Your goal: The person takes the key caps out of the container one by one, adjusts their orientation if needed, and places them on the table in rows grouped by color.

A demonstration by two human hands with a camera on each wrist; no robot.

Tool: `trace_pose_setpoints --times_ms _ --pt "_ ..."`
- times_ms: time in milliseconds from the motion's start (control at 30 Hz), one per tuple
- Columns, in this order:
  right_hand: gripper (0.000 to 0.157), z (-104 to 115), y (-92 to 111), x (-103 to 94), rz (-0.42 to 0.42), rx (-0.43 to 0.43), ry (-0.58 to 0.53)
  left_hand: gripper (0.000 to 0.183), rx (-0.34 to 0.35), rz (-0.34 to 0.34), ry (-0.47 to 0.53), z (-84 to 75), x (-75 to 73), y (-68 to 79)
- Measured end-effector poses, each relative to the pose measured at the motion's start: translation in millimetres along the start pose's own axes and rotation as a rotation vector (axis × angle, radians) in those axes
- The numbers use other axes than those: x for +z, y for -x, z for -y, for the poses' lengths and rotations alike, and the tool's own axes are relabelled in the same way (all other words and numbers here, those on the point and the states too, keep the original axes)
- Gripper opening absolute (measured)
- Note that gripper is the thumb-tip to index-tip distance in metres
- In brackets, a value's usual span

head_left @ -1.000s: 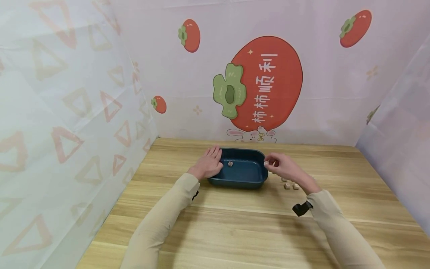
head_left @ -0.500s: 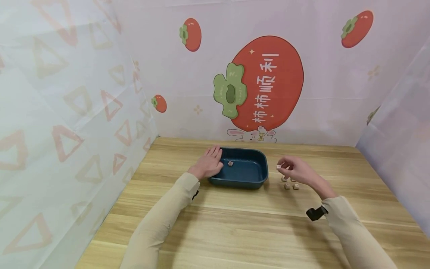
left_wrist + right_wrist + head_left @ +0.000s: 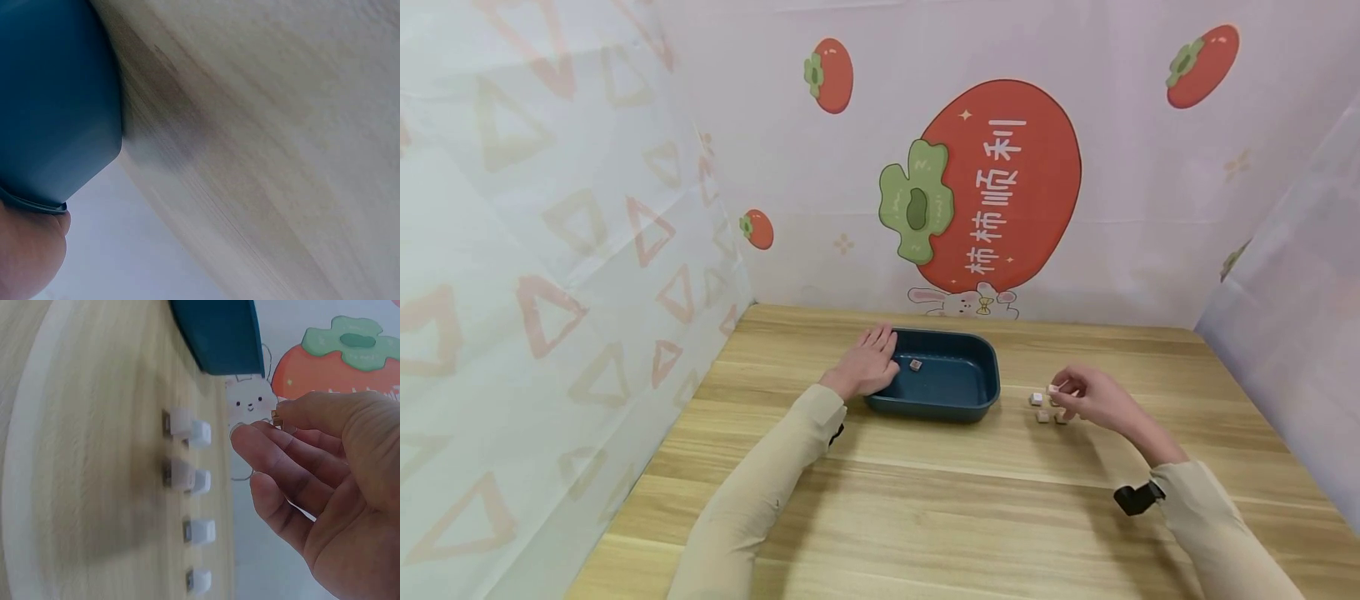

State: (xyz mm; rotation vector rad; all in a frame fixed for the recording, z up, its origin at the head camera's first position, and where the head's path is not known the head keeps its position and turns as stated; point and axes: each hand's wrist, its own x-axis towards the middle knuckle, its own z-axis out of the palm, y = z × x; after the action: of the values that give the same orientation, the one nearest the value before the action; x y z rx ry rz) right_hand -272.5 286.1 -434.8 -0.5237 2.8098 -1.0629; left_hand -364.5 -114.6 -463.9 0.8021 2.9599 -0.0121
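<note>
My left hand (image 3: 867, 364) lies with extended fingers over the left end of a dark blue rectangular tray (image 3: 936, 411). In the left wrist view, part of that hand (image 3: 30, 253) shows at the rim beside the tray's outer wall (image 3: 59, 94). A small keycap (image 3: 915, 365) lies inside the tray, towards its left. To the right of the tray, my right hand (image 3: 1093, 398) pinches another small keycap (image 3: 1052, 389) between thumb and fingertips, close over a group of pale keycaps (image 3: 1042, 417). In the right wrist view only an edge of the held keycap (image 3: 276, 419) shows.
Several pale keycaps (image 3: 200, 531) stand in rows on the wooden table (image 3: 880, 508), right of the tray. A printed cloth (image 3: 820, 167) with persimmons hangs behind the table, and more cloth walls (image 3: 580, 275) stand at both sides.
My right hand has moved right, away from the tray's right rim to over the keycap group, still pinching a keycap. The left hand, the tray and the keycap in it stay put.
</note>
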Motion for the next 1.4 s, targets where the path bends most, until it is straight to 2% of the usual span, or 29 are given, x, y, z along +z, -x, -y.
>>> trace_pose_setpoints --times_ms 267,567,733,867,1400 --pt "0.022 -20 13 -3.3 -0.005 0.032 0.008 0.063 -0.002 0.016 -0.001 -1.2 -2.4 1.0" --pt "0.021 -42 23 -0.7 -0.045 0.046 0.083 0.064 0.003 0.011 -0.002 -0.3 -0.6 1.0" --pt "0.025 -53 27 -0.2 -0.013 0.09 0.068 0.064 0.0 0.015 -0.001 -0.2 -0.7 0.8" --pt "0.026 -60 29 1.0 -0.002 0.111 0.109 0.064 0.002 0.017 -0.003 -0.5 -0.9 1.0" --pt "0.026 -62 32 0.2 0.039 0.12 0.077 0.064 -0.002 0.018 0.008 -1.7 -3.7 1.9"
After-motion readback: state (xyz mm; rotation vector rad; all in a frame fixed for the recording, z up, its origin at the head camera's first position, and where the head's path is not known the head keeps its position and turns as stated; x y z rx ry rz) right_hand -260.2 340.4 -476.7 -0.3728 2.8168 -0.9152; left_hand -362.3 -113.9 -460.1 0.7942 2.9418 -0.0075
